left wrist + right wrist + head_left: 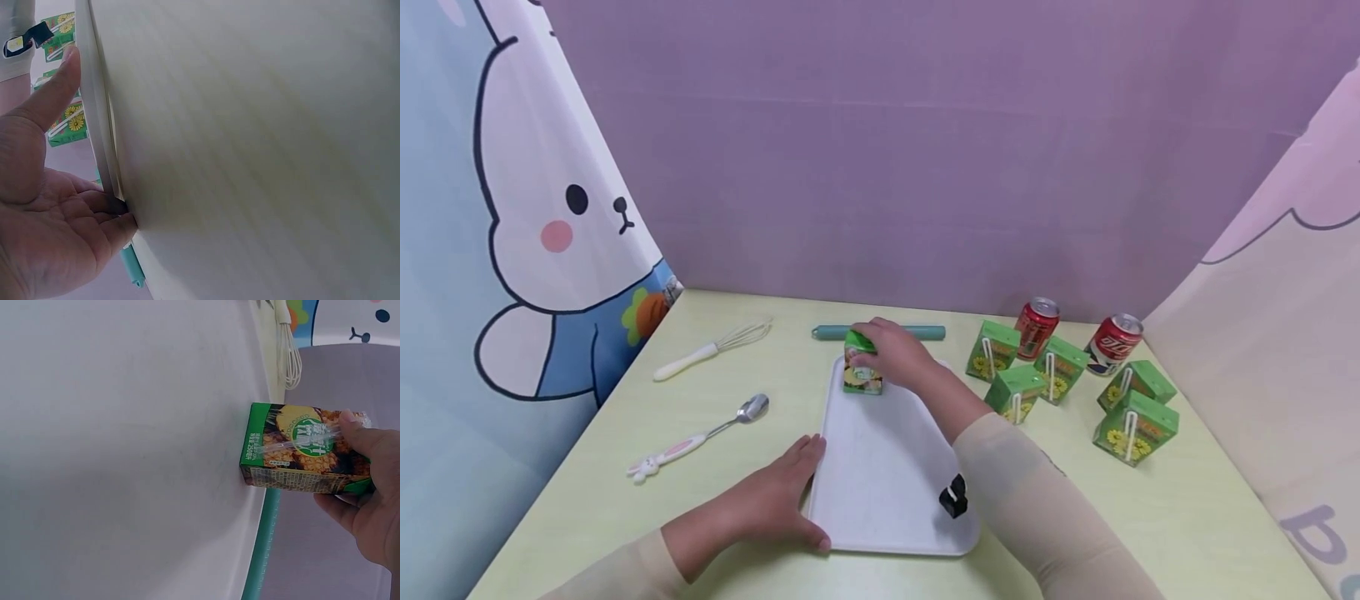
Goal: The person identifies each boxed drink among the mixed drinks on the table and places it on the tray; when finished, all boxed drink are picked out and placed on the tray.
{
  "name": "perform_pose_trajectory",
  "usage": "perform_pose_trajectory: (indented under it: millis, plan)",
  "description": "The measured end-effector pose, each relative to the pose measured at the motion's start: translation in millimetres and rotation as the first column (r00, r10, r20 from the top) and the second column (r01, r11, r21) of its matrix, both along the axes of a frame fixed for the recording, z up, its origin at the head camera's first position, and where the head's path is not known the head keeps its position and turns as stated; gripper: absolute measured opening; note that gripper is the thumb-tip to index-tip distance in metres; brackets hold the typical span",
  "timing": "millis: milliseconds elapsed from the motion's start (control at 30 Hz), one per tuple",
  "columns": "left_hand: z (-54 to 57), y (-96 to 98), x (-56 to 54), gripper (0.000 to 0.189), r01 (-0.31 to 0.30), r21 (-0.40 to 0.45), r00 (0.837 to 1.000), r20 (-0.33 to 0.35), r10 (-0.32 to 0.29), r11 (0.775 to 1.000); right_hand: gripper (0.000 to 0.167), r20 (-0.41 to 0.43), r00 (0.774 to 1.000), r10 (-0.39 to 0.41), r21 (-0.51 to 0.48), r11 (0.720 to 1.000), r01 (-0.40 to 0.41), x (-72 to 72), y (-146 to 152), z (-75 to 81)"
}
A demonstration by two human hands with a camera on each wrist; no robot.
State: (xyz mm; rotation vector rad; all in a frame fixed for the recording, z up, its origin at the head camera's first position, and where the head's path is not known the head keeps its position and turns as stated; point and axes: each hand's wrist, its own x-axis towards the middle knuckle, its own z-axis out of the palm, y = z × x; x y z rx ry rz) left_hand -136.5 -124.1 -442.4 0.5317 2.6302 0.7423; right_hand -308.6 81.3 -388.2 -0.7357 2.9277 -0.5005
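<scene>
A white tray lies on the table in the head view. My right hand grips a green juice box upright over the tray's far left corner. Pineapples are printed on that juice box in the right wrist view, with the thumb on one face and fingers behind; whether its base touches the tray is unclear. At the near left, my left hand rests against the tray's side, thumb by the corner and fingers spread along the edge. The left wrist view shows this hand touching the rim.
Several green juice boxes stand to the right, with two red cans behind them. A teal rod lies beyond the tray. On the left are a whisk and a rabbit-handled spoon. Curtains enclose the table.
</scene>
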Motion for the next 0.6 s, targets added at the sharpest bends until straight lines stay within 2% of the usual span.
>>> perform_pose_trajectory:
  millis: [133, 200, 300, 400, 500, 600]
  plan:
    - [-0.5, 0.4, 0.2, 0.134, 0.006, -0.003, 1.000, -0.007, -0.006, 1.000, 0.072, 0.007, 1.000, -0.016, -0.022, 1.000, 0.016, 1.7, 2.2, -1.2]
    - [-1.5, 0.6, 0.0, 0.135, 0.010, -0.002, 1.000, -0.011, -0.010, 1.000, 0.080, 0.018, 0.999, -0.032, -0.070, 0.997, 0.034, 3.4, 7.3, -0.1]
    - [-2.3, 0.3, -0.4, 0.134, 0.015, -0.001, 1.000, -0.012, -0.015, 1.000, 0.088, 0.028, 0.999, -0.044, -0.148, 0.988, 0.048, 8.8, 21.1, 10.0]
    - [-1.7, -0.5, -1.0, 0.134, 0.009, -0.001, 1.000, -0.009, -0.009, 1.000, 0.084, 0.002, 1.000, -0.026, -0.183, 0.983, 0.026, 15.5, 40.3, 26.5]
    - [-0.1, -0.7, -1.2, 0.134, 0.003, -0.002, 1.000, -0.008, -0.003, 1.000, 0.078, -0.055, 0.998, -0.010, -0.178, 0.984, 0.000, 23.1, 65.1, 41.4]
    - [1.1, -0.2, -1.0, 0.134, 0.001, 0.003, 1.000, -0.002, -0.001, 1.000, 0.075, -0.094, 0.995, -0.023, -0.157, 0.988, 0.008, 31.2, 93.8, 50.4]
